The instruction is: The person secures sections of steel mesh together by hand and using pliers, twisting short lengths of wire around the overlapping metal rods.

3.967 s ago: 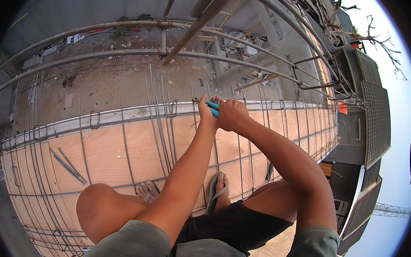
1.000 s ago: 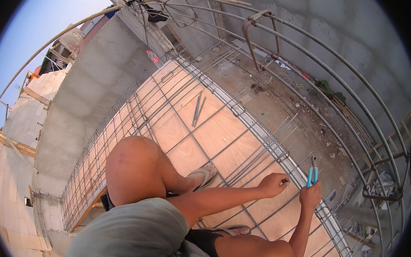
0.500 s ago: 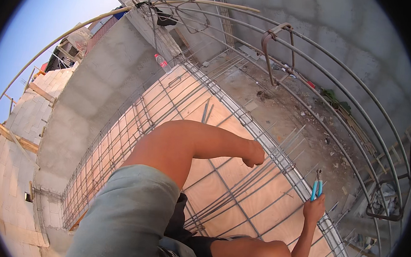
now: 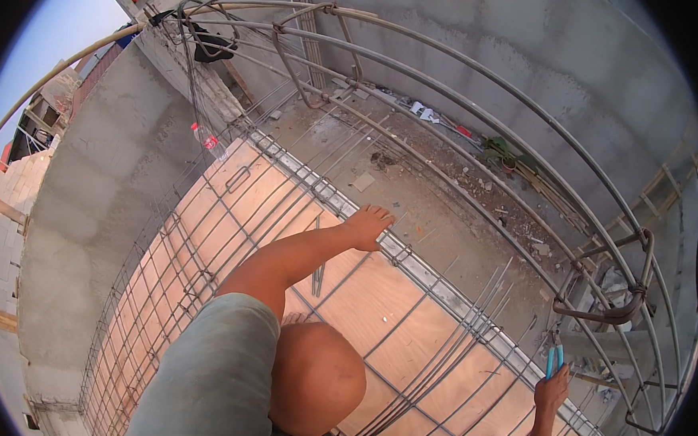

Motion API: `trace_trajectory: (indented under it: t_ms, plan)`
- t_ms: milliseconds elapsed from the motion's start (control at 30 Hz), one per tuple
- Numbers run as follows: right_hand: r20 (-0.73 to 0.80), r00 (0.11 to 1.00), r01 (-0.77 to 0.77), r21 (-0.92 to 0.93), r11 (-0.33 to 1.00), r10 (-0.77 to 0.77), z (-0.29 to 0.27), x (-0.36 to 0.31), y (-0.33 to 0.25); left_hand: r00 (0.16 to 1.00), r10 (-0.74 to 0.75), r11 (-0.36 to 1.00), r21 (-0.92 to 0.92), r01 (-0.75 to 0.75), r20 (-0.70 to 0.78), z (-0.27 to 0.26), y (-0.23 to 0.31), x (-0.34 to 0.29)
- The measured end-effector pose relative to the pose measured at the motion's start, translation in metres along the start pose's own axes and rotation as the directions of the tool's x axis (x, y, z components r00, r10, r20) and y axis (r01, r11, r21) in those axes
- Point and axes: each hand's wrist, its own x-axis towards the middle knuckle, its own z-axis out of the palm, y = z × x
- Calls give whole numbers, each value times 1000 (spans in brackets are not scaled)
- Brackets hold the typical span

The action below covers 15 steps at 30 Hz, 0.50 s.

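My left hand (image 4: 370, 226) reaches out at the middle with its fingers spread, over the steel bars along the far edge of the plywood panel (image 4: 384, 296). It appears to rest on them, though the contact is hidden under the palm. At the right, my right hand (image 4: 552, 388) is closed around the light blue handles of a pair of pincers (image 4: 554, 360), whose metal jaws point up. A grid of rebar (image 4: 366, 351) covers the plywood. Several loose thin rods (image 4: 453, 344) lie in a bundle between my hands, their ends jutting past the edge.
A long cage of bent rebar (image 4: 462, 61) with stirrups arches beyond the panel. Below the edge lies a dirt floor (image 4: 414, 202) with rubble. A plastic bottle (image 4: 208, 141) stands at the panel's far corner. Grey walls (image 4: 103, 195) rise around; my bent knee (image 4: 319, 380) is in front.
My left hand has opened from a closed shape and moved left, over the edge bars. My view has shifted to the right. The right hand still grips the pincers.
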Motion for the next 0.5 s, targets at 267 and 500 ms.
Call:
trace_trajectory:
  t_ms: [267, 500]
  plan:
    - [233, 944, -141, -361, 922, 236, -107, -56, -65, 953, 301, 929, -237, -286, 30, 35, -69, 44]
    - [146, 883, -352, -421, 836, 446, -152, -194, -114, 963, 254, 917, -293, -270, -93, 39, -44, 39]
